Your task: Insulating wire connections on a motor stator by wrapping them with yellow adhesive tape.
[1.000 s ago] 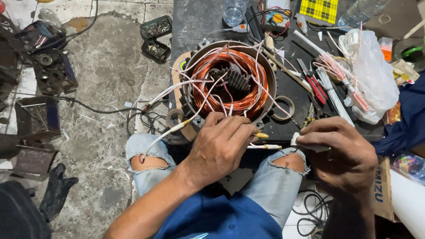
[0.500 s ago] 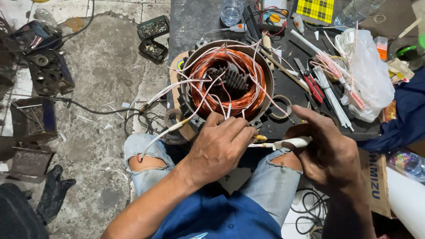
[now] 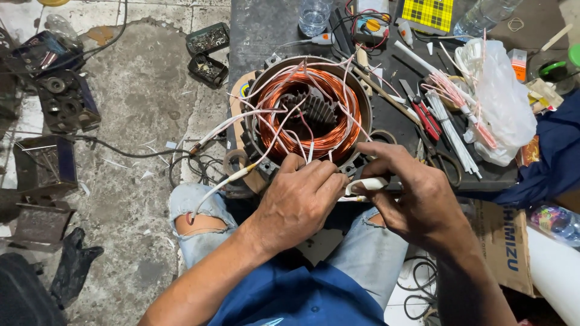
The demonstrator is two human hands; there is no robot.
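Cracked concrete floor [image 3: 139, 108], dark bench [image 3: 266, 30]; one stator [image 3: 308, 111]. Left hand [image 3: 299, 202], right hand [image 3: 414, 193] pinch one white sleeve [image 3: 365, 184].

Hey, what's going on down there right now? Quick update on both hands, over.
Left hand closed on a thin lead at the motor stator. Right hand pinching white sleeving. Loose white leads drape across the copper windings.

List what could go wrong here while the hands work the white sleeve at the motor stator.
1. The left hand and right hand crowd the white sleeve; it could slip free.
2. Loose white leads cross the copper windings; a finger may snag one.
3. Scissors lie near the right hand.
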